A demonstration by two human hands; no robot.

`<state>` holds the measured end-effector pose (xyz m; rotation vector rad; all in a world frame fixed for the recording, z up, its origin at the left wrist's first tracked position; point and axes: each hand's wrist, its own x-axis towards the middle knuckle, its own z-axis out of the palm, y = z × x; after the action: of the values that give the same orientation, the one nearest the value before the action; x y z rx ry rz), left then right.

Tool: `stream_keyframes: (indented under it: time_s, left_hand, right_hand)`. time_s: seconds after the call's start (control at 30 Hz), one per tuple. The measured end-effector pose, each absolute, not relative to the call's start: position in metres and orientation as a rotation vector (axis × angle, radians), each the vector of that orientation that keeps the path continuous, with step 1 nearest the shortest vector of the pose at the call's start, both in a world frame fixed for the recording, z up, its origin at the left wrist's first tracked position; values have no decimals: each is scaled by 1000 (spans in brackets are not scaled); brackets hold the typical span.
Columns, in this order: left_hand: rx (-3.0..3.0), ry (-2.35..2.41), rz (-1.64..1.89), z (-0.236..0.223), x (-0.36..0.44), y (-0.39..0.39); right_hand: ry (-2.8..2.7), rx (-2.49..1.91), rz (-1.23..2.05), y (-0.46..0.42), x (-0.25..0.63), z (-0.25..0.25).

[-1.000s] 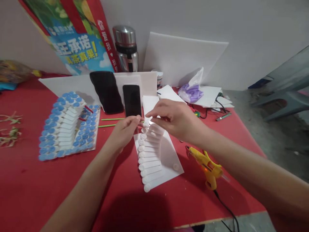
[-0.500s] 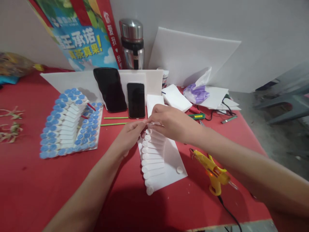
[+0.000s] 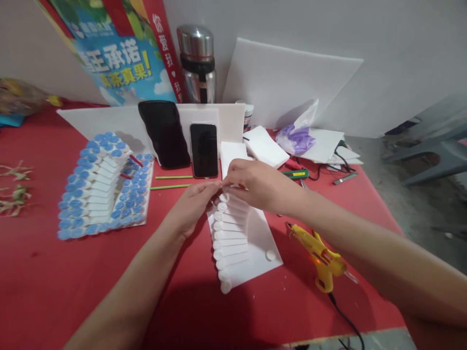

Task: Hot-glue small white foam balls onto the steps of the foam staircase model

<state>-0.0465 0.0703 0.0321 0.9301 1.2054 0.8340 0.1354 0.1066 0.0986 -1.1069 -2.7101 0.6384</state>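
1. Since the earlier frame, both your hands have dropped onto the top of the white stair model (image 3: 233,238); your right hand (image 3: 255,187) no longer hovers above it.
2. Your left hand (image 3: 193,204) pinches the top step at the model's left edge; your right hand closes on it from the right, fingertips meeting.
3. Possibly a small white piece sits between them; too hidden to tell.
4. Long axis runs from the top step toward you, near your hands.
5. Right of the model lies the yellow glue gun (image 3: 321,257), nearer your right arm.
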Motion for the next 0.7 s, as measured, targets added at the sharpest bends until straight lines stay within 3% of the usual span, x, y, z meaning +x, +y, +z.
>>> stream_keyframes:
  time_s: [0.7]
  left_hand:
    - [1023, 1126, 647, 35, -67, 69]
  right_hand:
    - [-2710, -1092, 639, 109, 139, 98]
